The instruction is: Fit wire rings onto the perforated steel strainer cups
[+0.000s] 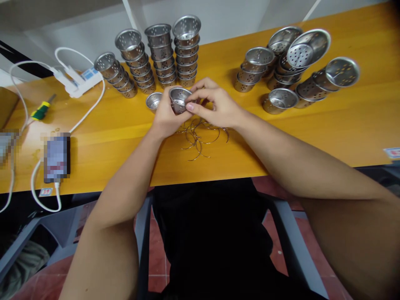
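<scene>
Wrapped round a small perforated metal cup (179, 96) is my left hand (165, 114), holding it tilted with its open mouth towards me. At the cup's right rim, the thumb and forefinger of my right hand (215, 102) are pinched together. Whether something thin sits between those fingertips I cannot make out. Another perforated cup (153, 100) stands just left of my left hand, partly covered by it. Below both hands lies a loose heap of thin curved wires (196, 139) on the tabletop.
Stacks of perforated cups (161, 52) line the back left of the yellow table (125, 166); further stacks (304, 62) lean at the right, with a shorter cup (279, 101) before them. Leftward are a power strip (84, 83), white cables, a screwdriver (42, 110) and a phone (56, 158).
</scene>
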Demonstrator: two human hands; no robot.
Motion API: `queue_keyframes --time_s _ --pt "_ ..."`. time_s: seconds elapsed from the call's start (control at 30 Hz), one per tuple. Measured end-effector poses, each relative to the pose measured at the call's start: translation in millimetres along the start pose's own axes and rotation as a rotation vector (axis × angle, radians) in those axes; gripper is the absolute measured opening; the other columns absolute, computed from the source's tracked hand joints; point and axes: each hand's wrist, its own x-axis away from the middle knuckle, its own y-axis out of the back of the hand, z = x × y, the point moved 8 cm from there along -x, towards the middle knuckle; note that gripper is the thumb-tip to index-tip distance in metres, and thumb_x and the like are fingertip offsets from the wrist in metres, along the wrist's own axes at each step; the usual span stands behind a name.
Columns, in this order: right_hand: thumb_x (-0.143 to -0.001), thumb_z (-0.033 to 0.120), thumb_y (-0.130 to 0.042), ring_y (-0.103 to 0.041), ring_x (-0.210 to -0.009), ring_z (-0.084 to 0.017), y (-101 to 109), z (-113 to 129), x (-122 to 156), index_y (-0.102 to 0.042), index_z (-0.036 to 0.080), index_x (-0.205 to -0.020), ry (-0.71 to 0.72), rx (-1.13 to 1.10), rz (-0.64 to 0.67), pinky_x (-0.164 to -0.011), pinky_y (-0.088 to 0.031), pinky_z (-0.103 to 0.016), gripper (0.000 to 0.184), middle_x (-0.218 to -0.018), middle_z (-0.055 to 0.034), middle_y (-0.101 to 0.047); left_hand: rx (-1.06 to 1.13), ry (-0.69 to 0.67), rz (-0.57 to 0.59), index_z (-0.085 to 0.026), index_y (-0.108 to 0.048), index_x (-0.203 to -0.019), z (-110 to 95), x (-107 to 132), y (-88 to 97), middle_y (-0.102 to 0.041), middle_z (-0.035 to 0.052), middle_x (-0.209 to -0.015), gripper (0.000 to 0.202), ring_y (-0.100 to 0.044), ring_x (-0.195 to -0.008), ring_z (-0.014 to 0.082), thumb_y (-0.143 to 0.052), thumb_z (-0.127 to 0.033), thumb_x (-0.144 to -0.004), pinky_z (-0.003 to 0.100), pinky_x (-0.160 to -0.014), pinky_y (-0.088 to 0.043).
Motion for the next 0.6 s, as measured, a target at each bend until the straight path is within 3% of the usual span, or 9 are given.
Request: queue_keyframes --time_s 0.23,0.43,0.6 --pt "-0.104 0.085 -0.096 -0.072 -0.149 -0.045 -11 -5 4 -0.093 0.033 -0.129 0.064 0.054 0.064 -0.135 -0.063 -0.072 0.057 -0.148 -0.0173 -0.077 0.037 0.014 0.048 -0.031 -0.065 -0.151 -8 2 -6.5 -0.081 0.013 -0.143 0.091 -0.081 -0.142 0.0393 -0.102 -0.089 -0.09 0.062 -0.13 -0.068" --pt "-0.108 0.064 -0.097 -0.067 -0.16 -0.047 2 19 4 -0.091 0.039 -0.14 0.149 0.17 -0.005 -0.139 -0.059 -0.072 0.041 -0.165 -0.015 -0.074 0.017 -0.013 0.074 -0.03 -0.059 -0.158 12 2 -9.8 -0.078 0.0139 -0.156 0.105 -0.078 -0.148 0.0401 -0.11 -0.084 -0.083 0.064 -0.131 -0.07" --pt "-0.115 0.055 -0.088 -0.072 -0.15 -0.048 -4 43 6 -0.091 0.04 -0.134 0.192 0.254 0.078 -0.134 -0.059 -0.075 0.024 -0.152 -0.0124 -0.08 0.135 -0.11 0.186 -0.045 -0.049 -0.165 20 3 -25.7 -0.073 0.0061 -0.165 0.115 -0.076 -0.15 0.0356 -0.103 -0.1 -0.079 0.066 -0.135 -0.071"
